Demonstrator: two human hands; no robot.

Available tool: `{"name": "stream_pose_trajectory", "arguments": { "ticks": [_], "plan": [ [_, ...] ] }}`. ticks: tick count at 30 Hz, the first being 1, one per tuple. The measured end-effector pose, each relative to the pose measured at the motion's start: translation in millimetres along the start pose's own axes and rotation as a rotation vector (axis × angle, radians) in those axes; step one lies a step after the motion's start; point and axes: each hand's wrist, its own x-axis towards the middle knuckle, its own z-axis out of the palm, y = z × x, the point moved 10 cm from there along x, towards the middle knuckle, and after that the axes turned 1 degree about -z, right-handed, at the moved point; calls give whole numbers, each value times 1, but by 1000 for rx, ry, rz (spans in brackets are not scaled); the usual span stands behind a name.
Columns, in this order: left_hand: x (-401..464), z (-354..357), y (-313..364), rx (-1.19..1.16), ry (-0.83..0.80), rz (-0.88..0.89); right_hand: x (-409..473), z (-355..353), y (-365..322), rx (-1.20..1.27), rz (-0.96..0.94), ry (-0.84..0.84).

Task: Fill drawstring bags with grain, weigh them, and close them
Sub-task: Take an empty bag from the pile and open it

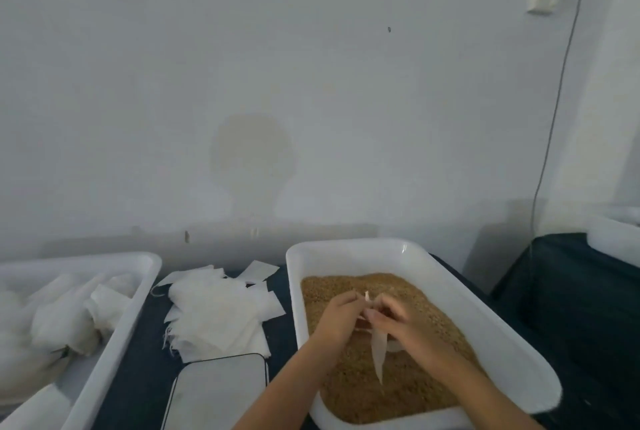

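Setting: pale wall behind a dark tabletop (138, 377).
Bag: your drawstring bag (378, 350) hangs empty over the grain (398, 391) in the right-hand tub (349, 256).
Left hand (337, 317): pinches the bag's mouth.
Right hand (398, 322): pinches the opposite edge.
Advice: spread the mouth wide and keep it over the tub.
Nearby: spare bags (214, 318) mid-table, scale (218, 391) at the front edge, filled bags in the left tub (114, 336).

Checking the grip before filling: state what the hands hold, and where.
Both hands, left hand and right hand, pinch one white drawstring bag at its top, over the grain.
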Motion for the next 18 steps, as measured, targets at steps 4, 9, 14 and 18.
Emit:
{"name": "stream_pose_trajectory", "arguments": {
  "ticks": [4,9,14,18],
  "plan": [
    [-6,4,6,-40,-35,33,-2,-6,0,259,34,59],
    [-8,2,9,-24,-35,61,-3,-10,-10,284,21,108],
    [-9,0,13,13,-19,96,-3,-6,-14,269,-5,52],
    [-8,-2,14,58,4,126,-2,-3,-10,315,10,23]
  ]
}}
